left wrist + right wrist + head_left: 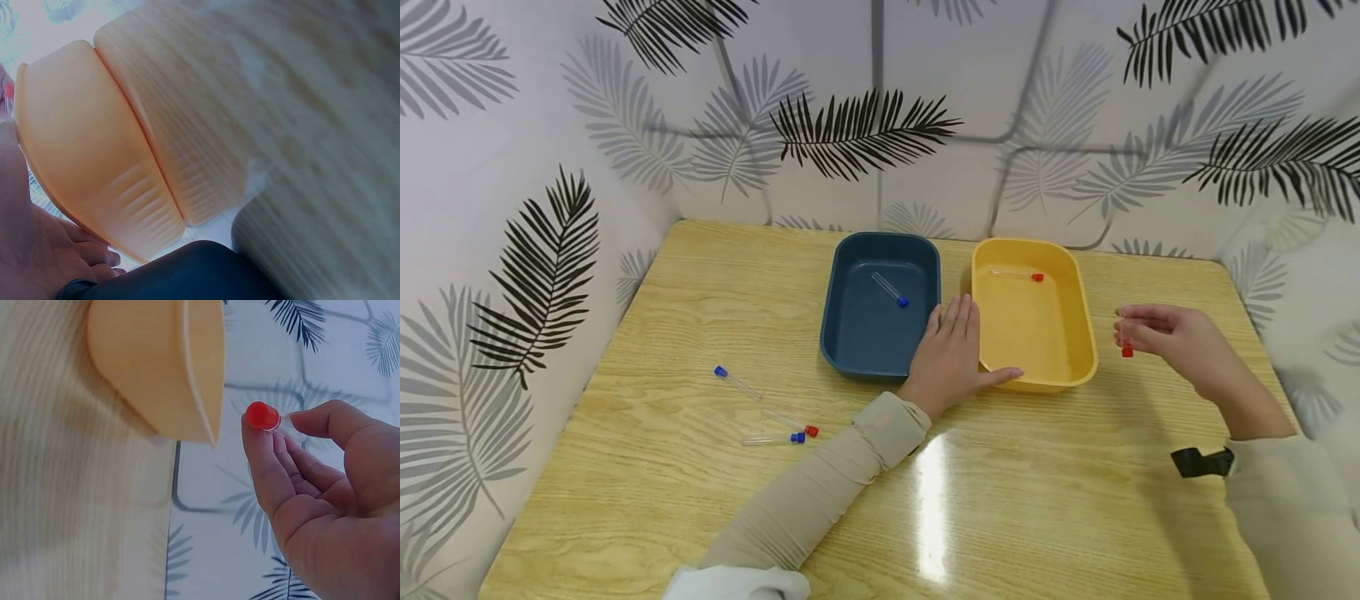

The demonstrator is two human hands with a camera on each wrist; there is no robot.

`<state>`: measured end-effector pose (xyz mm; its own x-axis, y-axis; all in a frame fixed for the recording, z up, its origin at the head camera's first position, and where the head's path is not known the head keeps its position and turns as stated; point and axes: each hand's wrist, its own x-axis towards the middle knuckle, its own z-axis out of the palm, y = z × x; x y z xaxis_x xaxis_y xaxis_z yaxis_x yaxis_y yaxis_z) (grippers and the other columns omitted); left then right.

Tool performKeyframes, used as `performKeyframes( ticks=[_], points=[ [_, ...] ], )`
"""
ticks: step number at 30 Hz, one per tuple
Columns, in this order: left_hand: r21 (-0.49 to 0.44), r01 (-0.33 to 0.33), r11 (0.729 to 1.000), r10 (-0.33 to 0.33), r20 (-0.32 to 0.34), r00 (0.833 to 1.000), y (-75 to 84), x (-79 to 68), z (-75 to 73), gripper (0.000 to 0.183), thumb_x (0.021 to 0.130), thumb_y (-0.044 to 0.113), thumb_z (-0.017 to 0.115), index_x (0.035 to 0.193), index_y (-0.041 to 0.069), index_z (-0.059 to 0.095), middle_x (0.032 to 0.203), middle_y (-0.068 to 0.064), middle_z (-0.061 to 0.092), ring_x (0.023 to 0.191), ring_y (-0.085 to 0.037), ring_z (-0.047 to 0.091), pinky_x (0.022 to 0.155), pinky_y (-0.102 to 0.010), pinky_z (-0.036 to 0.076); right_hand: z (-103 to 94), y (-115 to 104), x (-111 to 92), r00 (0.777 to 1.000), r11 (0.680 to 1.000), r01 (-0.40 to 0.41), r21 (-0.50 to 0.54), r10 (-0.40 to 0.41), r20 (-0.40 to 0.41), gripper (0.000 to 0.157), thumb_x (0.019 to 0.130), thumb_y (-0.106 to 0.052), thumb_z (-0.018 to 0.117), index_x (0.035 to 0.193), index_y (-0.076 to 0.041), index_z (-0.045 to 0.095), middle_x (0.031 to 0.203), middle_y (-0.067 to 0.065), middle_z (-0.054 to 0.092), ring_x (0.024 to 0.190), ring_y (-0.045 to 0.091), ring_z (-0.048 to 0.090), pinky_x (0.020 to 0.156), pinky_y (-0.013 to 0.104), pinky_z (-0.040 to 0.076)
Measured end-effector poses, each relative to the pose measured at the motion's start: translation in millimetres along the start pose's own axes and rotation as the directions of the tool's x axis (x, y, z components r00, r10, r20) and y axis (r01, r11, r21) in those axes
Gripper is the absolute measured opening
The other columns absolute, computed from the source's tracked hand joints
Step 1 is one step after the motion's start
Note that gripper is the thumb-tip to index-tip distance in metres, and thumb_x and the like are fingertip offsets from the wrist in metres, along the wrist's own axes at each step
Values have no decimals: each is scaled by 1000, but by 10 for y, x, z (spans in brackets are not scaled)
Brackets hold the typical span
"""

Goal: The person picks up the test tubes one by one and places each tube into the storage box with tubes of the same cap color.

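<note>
My right hand (1180, 342) pinches a clear test tube with a red cap (262, 416) between thumb and fingers, a little right of the yellow bin (1086, 333). The cap hangs downward in the head view. My left hand (947, 358) lies with straight fingers along the yellow bin's left side, its thumb at the front rim, between that bin and the dark blue bin (829, 333). Inside the yellow bin lies a red-capped tube (1037, 277). A blue-capped tube (891, 289) lies in the dark blue bin. The left wrist view shows the yellow bin's outer wall (94, 137) beside my palm.
Left of my left forearm, on the wooden table (647, 483), lie a tube with a blue cap (721, 372), another blue-capped tube (797, 437) and a red-capped tube (811, 431). Behind the table stands a leaf-patterned backdrop (880, 183).
</note>
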<state>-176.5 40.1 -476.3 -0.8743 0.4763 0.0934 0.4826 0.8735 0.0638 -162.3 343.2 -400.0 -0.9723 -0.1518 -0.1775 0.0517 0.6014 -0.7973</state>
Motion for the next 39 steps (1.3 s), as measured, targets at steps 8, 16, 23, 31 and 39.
performKeyframes(
  ticks=[8,16,23,31,39],
  points=[
    [-3,-2,1000,2,-2,1000,-1,18,18,114,73,86,11,148,0,14,153,-14,13,141,-25,9,113,-41,2,97,-250,288,998,999,-29,15,28,57,56,92,-37,56,131,2,49,119,14,60,92,3,63,82,23,50],
    [-2,-3,1000,3,-10,1000,10,22,16,114,73,86,12,147,0,16,153,-13,15,141,-25,9,113,-41,2,194,-432,598,997,991,-36,129,26,77,57,90,-37,59,130,3,49,116,10,62,92,6,64,81,20,49],
    [1,-3,1000,3,-4,1000,11,15,3,114,73,86,10,148,0,15,153,-14,14,141,-25,8,113,-41,3,359,-525,883,996,955,-63,288,40,85,54,91,-27,60,128,11,46,106,4,65,92,12,66,84,28,49],
    [26,-6,1000,6,-5,1000,-9,-5,-27,113,73,86,10,147,0,18,152,-14,16,140,-25,11,113,-42,6,598,-570,1170,990,916,-109,386,63,130,46,94,-18,55,126,13,45,101,4,65,90,13,66,86,31,48],
    [7,1,1000,-1,-6,1000,-11,-5,-1,114,73,86,11,147,0,18,153,-14,15,140,-25,10,113,-41,5,861,-532,1400,980,846,-155,510,67,187,41,94,-5,52,126,19,41,98,9,67,88,17,66,83,32,51]
  ],
)
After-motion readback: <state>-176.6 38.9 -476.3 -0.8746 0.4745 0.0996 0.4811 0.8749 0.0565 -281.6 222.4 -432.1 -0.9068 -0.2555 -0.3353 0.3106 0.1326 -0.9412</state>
